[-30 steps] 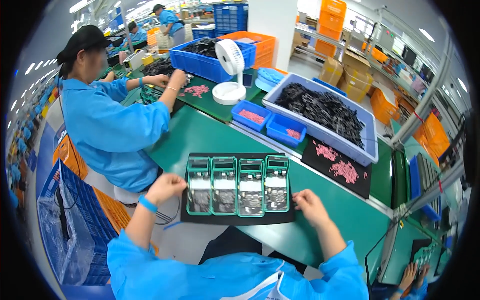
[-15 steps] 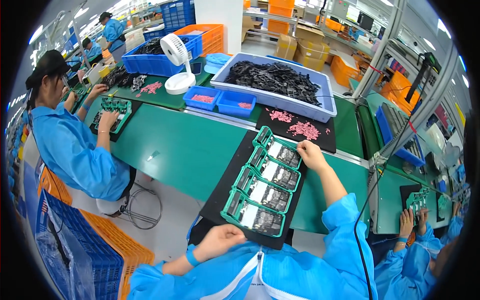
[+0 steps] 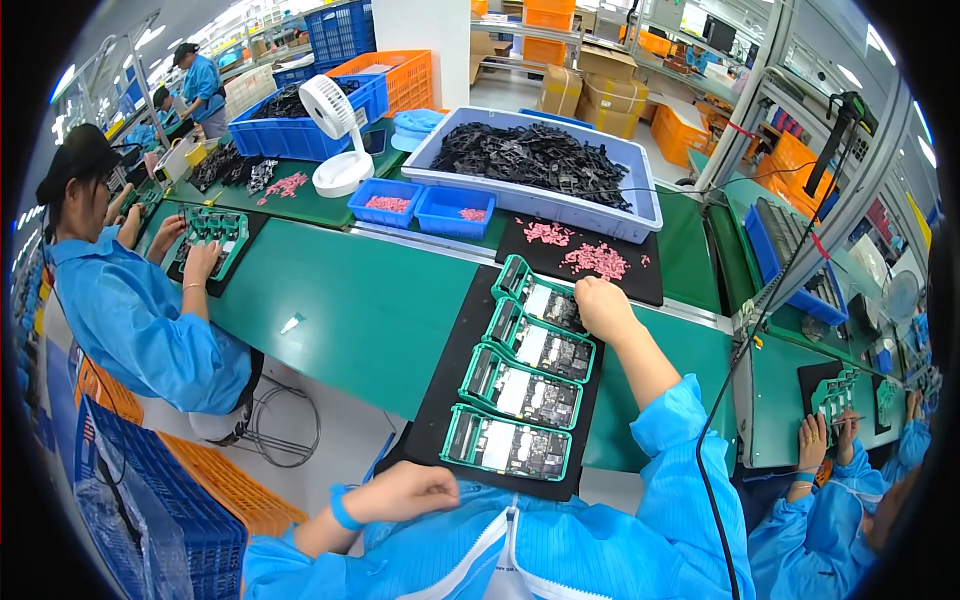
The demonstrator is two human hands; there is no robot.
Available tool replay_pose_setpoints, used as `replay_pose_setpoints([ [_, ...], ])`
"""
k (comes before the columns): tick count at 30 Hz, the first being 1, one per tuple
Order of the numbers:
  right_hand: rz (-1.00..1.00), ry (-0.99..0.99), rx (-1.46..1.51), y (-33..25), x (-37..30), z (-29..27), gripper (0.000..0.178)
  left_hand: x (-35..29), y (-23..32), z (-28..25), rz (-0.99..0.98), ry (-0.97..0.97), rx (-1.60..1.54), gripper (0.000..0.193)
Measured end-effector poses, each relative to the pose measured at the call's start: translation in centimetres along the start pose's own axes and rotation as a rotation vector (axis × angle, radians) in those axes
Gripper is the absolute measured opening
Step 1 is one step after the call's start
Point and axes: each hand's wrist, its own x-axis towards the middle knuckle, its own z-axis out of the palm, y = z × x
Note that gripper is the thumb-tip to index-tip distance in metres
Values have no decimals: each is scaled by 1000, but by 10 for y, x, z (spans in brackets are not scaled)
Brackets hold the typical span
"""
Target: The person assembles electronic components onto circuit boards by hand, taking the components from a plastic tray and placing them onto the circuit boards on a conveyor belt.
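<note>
While the right hand [image 3: 604,308] reaches over the right-hand end of the farthest of four rectangular green plastic frames [image 3: 480,374], its fingers curl downward, and whether they pinch anything cannot be told, because the fingertips are hidden. The frames lie side by side in a row on a long black mat [image 3: 455,360], each holding a dark and silvery circuit board [image 3: 553,352]. The left hand [image 3: 415,490] is loosely curled by the mat's near end, with nothing visible in it; whether it touches the mat is unclear. Good work here would mean light fingertip contact at the far frame's edge, keeping the wrist clear of the neighbouring board. As the mat seems to overhang the green worktop [image 3: 330,305] at its near end, pressing there could tip it, so the left hand would best steady it gently without leaning.
</note>
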Motion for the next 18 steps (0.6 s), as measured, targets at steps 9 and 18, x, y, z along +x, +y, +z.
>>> replay_pose_setpoints([
  [9, -19, 193, 133, 8, -11, 11, 5, -14, 135, -99, 478, 378, 316, 6],
  [18, 73, 341, 512, 7, -32, 16, 17, 154, 145, -125, 703, 326, 648, 8],
])
